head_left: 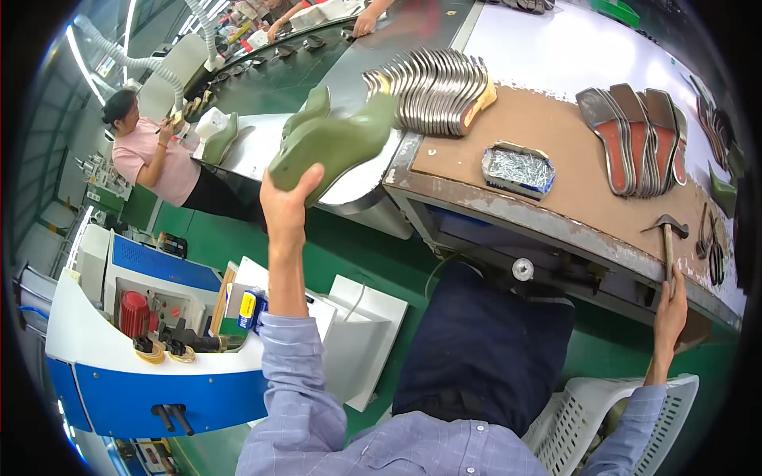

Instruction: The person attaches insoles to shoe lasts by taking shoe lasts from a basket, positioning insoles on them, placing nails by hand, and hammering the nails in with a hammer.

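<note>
Left hand [287, 202] grips a green shoe last [341, 147] aloft; right hand [671, 313] clasps the hammer [668, 250] by its handle, likely for control!

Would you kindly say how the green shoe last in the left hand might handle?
The green shoe last is probably stiff: gripped at one end by the left hand, it shows no sag. Its smooth, shiny surface may be slippery, and its rounded contours suggest it could rock if set down.
</note>
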Action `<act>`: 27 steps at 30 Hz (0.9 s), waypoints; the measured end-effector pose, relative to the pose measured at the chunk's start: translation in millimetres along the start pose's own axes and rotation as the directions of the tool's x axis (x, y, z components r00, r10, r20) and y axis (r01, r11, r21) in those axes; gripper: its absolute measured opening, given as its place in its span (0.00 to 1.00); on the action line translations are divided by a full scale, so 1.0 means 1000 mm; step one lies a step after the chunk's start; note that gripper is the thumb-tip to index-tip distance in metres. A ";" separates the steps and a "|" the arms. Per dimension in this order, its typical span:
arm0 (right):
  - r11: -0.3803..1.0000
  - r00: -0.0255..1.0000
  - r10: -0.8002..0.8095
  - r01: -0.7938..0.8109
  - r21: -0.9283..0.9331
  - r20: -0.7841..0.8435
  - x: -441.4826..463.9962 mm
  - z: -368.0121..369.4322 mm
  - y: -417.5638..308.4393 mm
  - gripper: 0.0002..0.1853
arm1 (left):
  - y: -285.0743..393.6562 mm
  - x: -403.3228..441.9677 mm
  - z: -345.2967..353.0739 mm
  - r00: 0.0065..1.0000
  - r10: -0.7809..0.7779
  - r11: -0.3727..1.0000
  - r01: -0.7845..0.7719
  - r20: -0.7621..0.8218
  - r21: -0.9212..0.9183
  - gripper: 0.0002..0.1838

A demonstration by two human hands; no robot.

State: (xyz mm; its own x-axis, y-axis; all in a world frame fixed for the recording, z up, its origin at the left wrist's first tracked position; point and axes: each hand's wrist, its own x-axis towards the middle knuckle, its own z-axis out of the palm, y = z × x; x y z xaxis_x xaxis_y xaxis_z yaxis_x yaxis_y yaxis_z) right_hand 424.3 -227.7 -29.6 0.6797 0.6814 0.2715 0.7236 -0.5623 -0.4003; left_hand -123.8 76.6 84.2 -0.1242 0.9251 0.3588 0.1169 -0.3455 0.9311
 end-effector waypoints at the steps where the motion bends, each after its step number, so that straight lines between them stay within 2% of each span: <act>1: 1.000 1.000 -0.002 0.002 -0.003 -0.001 0.000 0.000 0.001 0.20 | -0.016 -0.005 -0.004 0.993 -0.024 0.998 0.018 -0.113 -0.053 0.27; 3: 0.999 0.998 0.043 -0.043 -0.006 0.036 0.003 0.001 0.006 0.20 | -0.085 -0.006 -0.019 0.934 -0.017 0.989 0.067 -0.357 0.129 0.23; 4: 0.999 0.999 0.038 -0.038 -0.014 0.037 0.004 0.001 0.004 0.20 | -0.116 -0.006 -0.023 0.924 0.065 0.960 0.045 -0.377 0.276 0.24; 5: 0.998 0.999 0.039 -0.037 -0.045 0.033 0.005 0.001 0.003 0.21 | -0.138 -0.003 -0.033 0.947 0.098 0.909 0.041 -0.307 0.416 0.27; 7: 0.995 0.998 0.042 -0.037 -0.093 0.046 0.002 -0.001 0.003 0.21 | -0.135 0.020 -0.033 0.964 0.068 0.889 0.057 -0.255 0.453 0.29; 8: 0.996 0.999 0.026 -0.023 -0.087 0.033 0.003 0.000 0.005 0.21 | -0.117 0.031 -0.026 0.958 -0.025 0.762 0.203 -0.285 0.614 0.33; 9: 0.997 1.000 0.012 -0.011 -0.075 0.014 0.004 0.003 0.006 0.21 | -0.128 0.049 -0.026 0.957 0.191 0.532 0.088 -0.220 0.842 0.36; 10: 0.997 1.000 0.011 -0.010 -0.078 0.020 0.003 0.005 0.008 0.21 | -0.145 0.067 -0.025 0.923 0.312 0.559 0.013 -0.225 0.829 0.38; 12: 0.988 0.997 -0.072 0.070 -0.141 -0.014 0.001 0.003 0.014 0.21 | -0.157 0.107 -0.024 0.924 0.241 0.552 0.122 -0.298 0.825 0.41; 15: 0.972 0.997 -0.073 0.077 -0.220 0.027 -0.015 -0.018 0.022 0.21 | -0.174 0.156 -0.035 0.920 0.078 0.598 0.266 -0.385 0.756 0.43; 16: 0.972 1.000 -0.022 0.025 -0.233 0.014 -0.020 -0.024 0.035 0.21 | -0.178 0.163 -0.039 0.911 0.103 0.576 0.273 -0.399 0.771 0.44; 18: 0.970 0.989 -0.126 0.107 -0.217 -0.076 -0.034 -0.045 0.046 0.21 | -0.187 0.179 -0.051 0.895 0.156 0.546 0.274 -0.418 0.791 0.45; 19: 0.985 0.992 -0.060 0.041 -0.169 -0.108 -0.044 -0.057 0.055 0.21 | -0.187 0.183 -0.057 0.895 0.159 0.535 0.276 -0.416 0.799 0.44; 20: 0.977 0.992 -0.017 -0.010 -0.213 -0.125 -0.054 -0.072 0.077 0.22 | -0.193 0.192 -0.069 0.899 0.165 0.512 0.273 -0.405 0.815 0.44; 22: 0.973 0.973 0.165 -0.188 -0.135 -0.162 -0.081 -0.102 0.116 0.22 | -0.206 0.210 -0.094 0.902 0.196 0.455 0.263 -0.384 0.851 0.43; 23: 0.969 0.970 0.179 -0.202 -0.141 -0.164 -0.096 -0.118 0.128 0.22 | -0.212 0.216 -0.107 0.903 0.219 0.419 0.255 -0.369 0.872 0.43; 25: 0.905 0.902 0.357 -0.398 -0.150 -0.241 -0.136 -0.151 0.149 0.24 | -0.225 0.236 -0.136 0.906 0.202 0.376 0.278 -0.371 0.884 0.41; 27: 0.834 0.855 0.406 -0.491 -0.252 -0.323 -0.176 -0.177 0.180 0.25 | -0.217 0.237 -0.132 0.869 0.324 0.249 0.302 -0.373 0.920 0.37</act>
State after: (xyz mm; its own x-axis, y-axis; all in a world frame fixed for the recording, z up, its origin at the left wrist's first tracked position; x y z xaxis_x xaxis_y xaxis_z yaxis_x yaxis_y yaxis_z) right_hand 456.2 -532.1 5.0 0.9138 0.2029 0.3520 0.2997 -0.9215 -0.2469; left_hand -308.8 350.0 -24.1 -0.4377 0.6333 0.6382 0.8983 0.3381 0.2805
